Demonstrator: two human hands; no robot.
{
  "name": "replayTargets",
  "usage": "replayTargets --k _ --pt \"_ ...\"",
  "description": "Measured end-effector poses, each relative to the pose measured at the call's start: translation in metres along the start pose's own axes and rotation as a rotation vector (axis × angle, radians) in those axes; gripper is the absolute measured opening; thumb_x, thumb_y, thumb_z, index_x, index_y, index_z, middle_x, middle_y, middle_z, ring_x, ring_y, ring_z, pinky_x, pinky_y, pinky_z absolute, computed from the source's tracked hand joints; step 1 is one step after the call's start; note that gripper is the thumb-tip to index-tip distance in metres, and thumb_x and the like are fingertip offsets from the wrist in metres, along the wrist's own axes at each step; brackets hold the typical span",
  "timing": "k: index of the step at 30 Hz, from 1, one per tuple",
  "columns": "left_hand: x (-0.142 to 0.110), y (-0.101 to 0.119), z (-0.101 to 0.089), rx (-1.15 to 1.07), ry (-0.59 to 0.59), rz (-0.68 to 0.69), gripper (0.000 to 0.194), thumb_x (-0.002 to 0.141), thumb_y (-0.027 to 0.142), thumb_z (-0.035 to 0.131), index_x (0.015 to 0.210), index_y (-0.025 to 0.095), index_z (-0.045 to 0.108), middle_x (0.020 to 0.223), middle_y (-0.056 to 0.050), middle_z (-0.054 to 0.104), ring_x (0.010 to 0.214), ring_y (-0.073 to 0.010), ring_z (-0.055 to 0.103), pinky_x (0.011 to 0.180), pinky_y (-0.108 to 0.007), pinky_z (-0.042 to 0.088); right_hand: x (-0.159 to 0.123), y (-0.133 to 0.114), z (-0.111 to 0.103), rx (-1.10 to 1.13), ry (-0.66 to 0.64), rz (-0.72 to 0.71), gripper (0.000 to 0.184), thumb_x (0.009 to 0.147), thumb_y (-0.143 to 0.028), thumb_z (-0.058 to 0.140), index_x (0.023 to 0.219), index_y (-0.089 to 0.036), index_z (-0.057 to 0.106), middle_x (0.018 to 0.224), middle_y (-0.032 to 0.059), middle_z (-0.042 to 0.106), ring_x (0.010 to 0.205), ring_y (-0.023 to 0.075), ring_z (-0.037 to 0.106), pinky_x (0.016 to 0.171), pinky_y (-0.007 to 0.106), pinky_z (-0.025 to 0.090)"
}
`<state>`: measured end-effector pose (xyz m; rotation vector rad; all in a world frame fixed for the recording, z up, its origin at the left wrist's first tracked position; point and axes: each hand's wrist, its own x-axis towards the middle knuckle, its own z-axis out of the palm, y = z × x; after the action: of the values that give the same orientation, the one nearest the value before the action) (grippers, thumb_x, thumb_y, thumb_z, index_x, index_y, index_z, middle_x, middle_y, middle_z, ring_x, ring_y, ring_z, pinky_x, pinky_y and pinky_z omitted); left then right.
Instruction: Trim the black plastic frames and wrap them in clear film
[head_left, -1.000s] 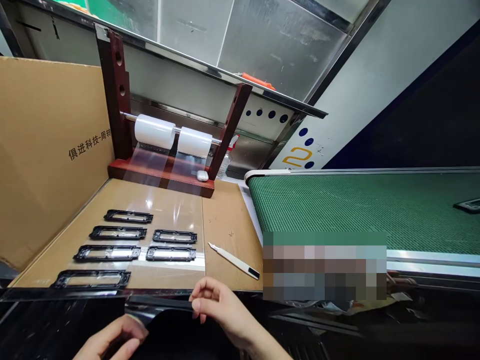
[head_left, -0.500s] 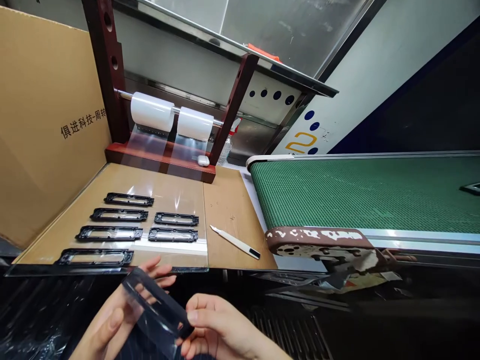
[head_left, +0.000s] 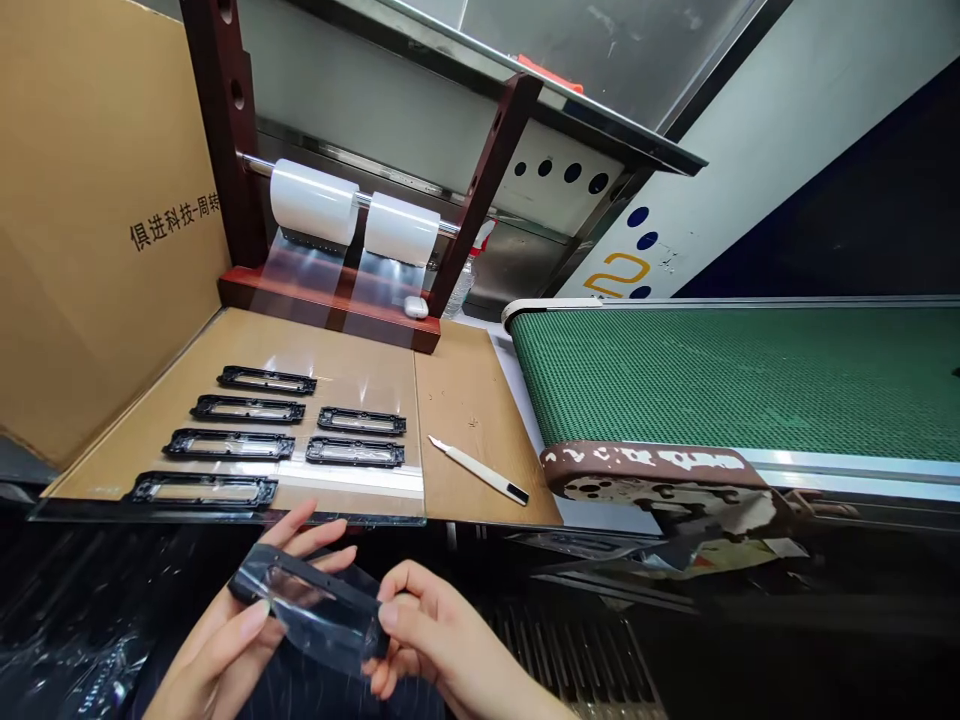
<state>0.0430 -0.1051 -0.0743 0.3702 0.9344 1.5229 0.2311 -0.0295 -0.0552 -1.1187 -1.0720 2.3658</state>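
Just in front of the table edge, both hands hold a black plastic frame (head_left: 326, 578) with a long window, tilted down to the right. A clear film (head_left: 322, 635) hangs along its lower side; how far it is attached I cannot tell. My left hand (head_left: 217, 640) is closed on the frame's left end, thumb in front and fingers behind, their tips reaching past its top edge. At the right end, my right hand (head_left: 431, 625) pinches the frame and the film between thumb and fingers. Beyond my hands, several similar black frames (head_left: 229, 445) lie in two columns on a glass sheet (head_left: 367, 505).
A white craft knife (head_left: 480, 470) lies on cardboard right of the glass. Behind stands a dark red rack (head_left: 322, 310) bearing two film rolls (head_left: 315, 203). An earbud case (head_left: 416, 307) rests on its base. To the right runs a green conveyor belt (head_left: 712, 380); a cardboard wall (head_left: 97, 200) stands left.
My left hand has closed its thumb onto the frame's left end, and the frame has turned flatter. The view has shifted slightly. My right hand keeps its pinch.
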Motion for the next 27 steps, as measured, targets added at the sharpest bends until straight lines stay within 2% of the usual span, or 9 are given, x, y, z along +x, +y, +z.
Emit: replayTargets --k 4,8,14,18,20,23,27 --pt "-0.003 -0.001 0.003 -0.055 0.025 0.019 0.07 0.07 0.064 0.078 0.132 0.034 0.064 0.133 -0.005 0.071 0.124 -0.0328 0.064 0.097 -0.037 0.058 -0.002 0.007 0.0 -0.119 0.049 -0.127 0.06 0.067 -0.062 0.085 0.092 -0.019 0.051 0.068 -0.0062 0.061 0.058 0.0071 0.06 0.063 0.021 0.045" --pt "-0.007 -0.002 0.008 -0.124 0.077 0.011 0.072 0.067 0.069 0.077 0.129 0.032 0.068 0.133 -0.005 0.071 0.125 -0.0326 0.063 0.097 -0.036 0.058 -0.005 0.014 0.001 -0.29 0.099 -0.312 0.053 0.074 -0.041 0.083 0.11 -0.023 0.049 0.08 -0.0069 0.059 0.066 0.0071 0.055 0.067 0.022 0.042" --pt "-0.012 -0.001 0.012 -0.205 0.151 -0.037 0.068 0.067 0.072 0.074 0.122 0.031 0.072 0.126 -0.004 0.075 0.121 -0.0349 0.066 0.091 -0.041 0.061 -0.007 0.026 0.002 -0.465 0.122 -0.481 0.058 0.074 -0.021 0.075 0.125 -0.027 0.047 0.085 -0.0054 0.06 0.072 0.0107 0.06 0.073 0.026 0.05" --pt "-0.014 0.002 0.019 -0.198 0.21 -0.043 0.067 0.061 0.072 0.079 0.115 0.033 0.076 0.121 -0.002 0.077 0.114 -0.0324 0.07 0.086 -0.035 0.063 -0.006 0.033 -0.002 -0.649 0.19 -0.642 0.065 0.075 -0.014 0.074 0.132 -0.033 0.049 0.083 -0.0067 0.062 0.07 0.01 0.062 0.07 0.021 0.054" --pt "-0.015 0.003 0.022 -0.196 0.223 -0.044 0.067 0.058 0.072 0.081 0.112 0.033 0.077 0.119 -0.002 0.078 0.112 -0.031 0.071 0.084 -0.032 0.063 -0.007 0.033 -0.003 -0.775 0.235 -0.766 0.068 0.078 -0.014 0.074 0.137 -0.036 0.048 0.086 -0.0059 0.063 0.068 0.0098 0.063 0.068 0.02 0.056" --pt "-0.015 0.003 0.021 -0.195 0.204 -0.043 0.069 0.058 0.072 0.081 0.114 0.031 0.076 0.118 -0.004 0.078 0.114 -0.0316 0.07 0.088 -0.034 0.062 -0.009 0.028 -0.001 -0.957 0.279 -0.957 0.06 0.088 -0.022 0.07 0.142 -0.036 0.045 0.087 -0.0033 0.065 0.065 0.0112 0.062 0.064 0.02 0.057" --pt "-0.015 0.002 0.016 -0.171 0.157 -0.006 0.073 0.062 0.076 0.076 0.12 0.032 0.072 0.124 -0.004 0.075 0.12 -0.0312 0.066 0.093 -0.033 0.059 -0.011 0.018 0.002 -1.082 0.294 -1.085 0.051 0.097 -0.029 0.062 0.145 -0.03 0.043 0.077 -0.0029 0.063 0.059 0.0127 0.059 0.057 0.022 0.055"
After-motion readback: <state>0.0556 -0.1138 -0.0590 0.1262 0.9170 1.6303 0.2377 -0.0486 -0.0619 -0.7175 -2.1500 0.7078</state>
